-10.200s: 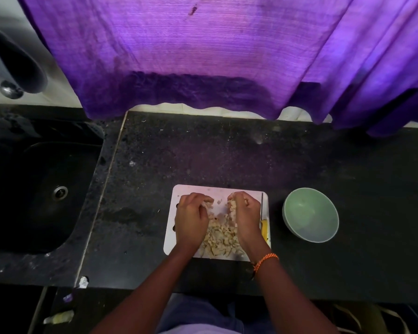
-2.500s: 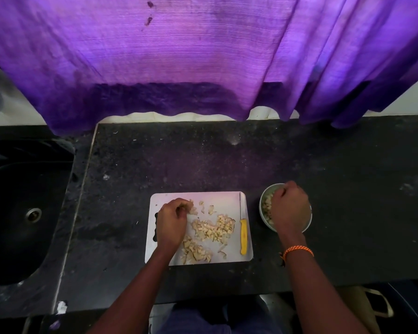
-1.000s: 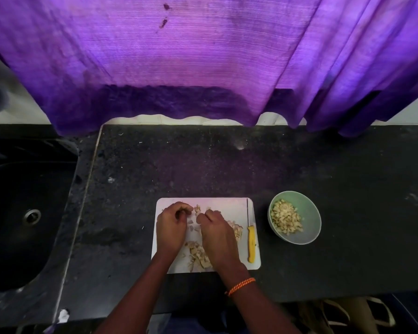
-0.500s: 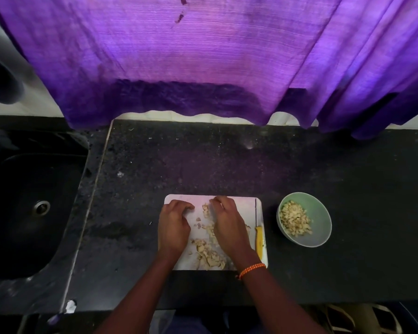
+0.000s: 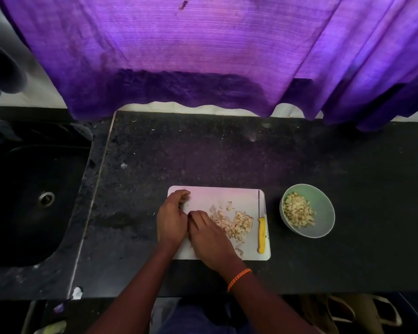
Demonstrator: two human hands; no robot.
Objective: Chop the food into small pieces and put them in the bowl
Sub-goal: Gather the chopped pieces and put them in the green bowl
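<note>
Beside right grip (image 5: 209, 233), chopped food (image 5: 234, 224).

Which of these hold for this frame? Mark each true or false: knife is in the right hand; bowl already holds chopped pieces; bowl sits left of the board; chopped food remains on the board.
1. The knife is in the right hand. False: it lies on the cutting board.
2. The bowl holds chopped pieces. True.
3. The bowl sits left of the board. False: right of it.
4. Chopped food remains on the board. True.
</note>
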